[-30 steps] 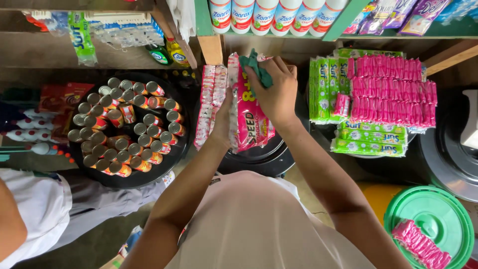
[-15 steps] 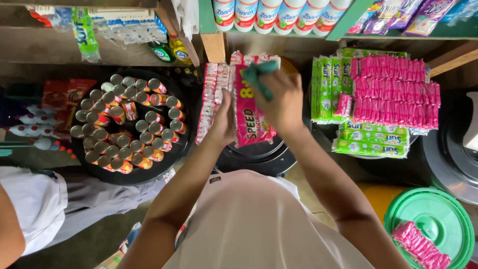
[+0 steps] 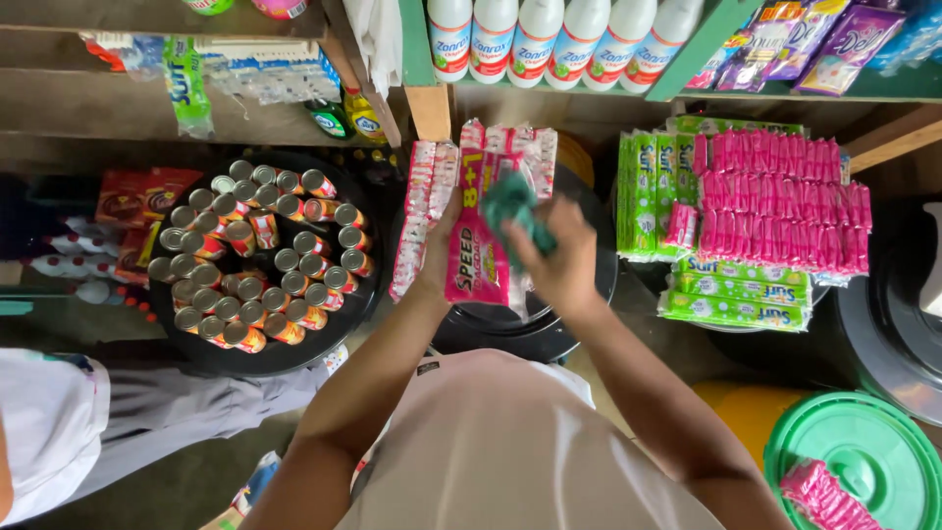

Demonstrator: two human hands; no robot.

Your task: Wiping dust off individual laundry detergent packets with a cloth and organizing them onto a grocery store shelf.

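Head view | right hand (image 3: 561, 257) grips green cloth (image 3: 514, 204) | left hand (image 3: 439, 257) steadies pink sachets (image 3: 478, 260)

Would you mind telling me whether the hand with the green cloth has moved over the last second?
Yes. The right hand with the green cloth has dropped lower down the pink sachet strips, away from the wooden shelf post.

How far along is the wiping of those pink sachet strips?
In hand: the right hand rubs a green cloth over the pink sachet strips, which the left hand steadies. Done: cannot tell which strips are already wiped. Left: apparently the strips beside them.
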